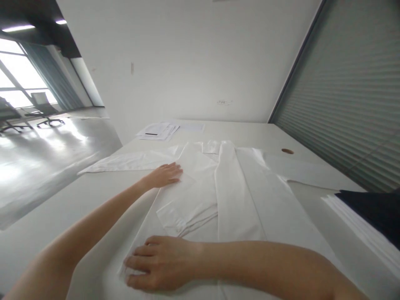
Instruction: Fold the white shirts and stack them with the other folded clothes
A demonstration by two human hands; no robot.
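We have a long white fabric garment [239,196] spread out over a smooth white tabletop [93,193], its collar towards the far end and its sleeves reaching out to both sides. Our left hand [164,175] lies palm down on the garment's left part, fingers stretched out and clasping nothing. Our right hand [165,262] reaches across to the near left edge, palm down on the cloth with the fingers spread wide; we cannot tell whether its fingertips press the edge. Between our hands lies a rumpled, layered patch of the white fabric. Loose white printed papers [158,131] lie beyond, and black folded material [373,210] sits on white layers [359,233] at the right.
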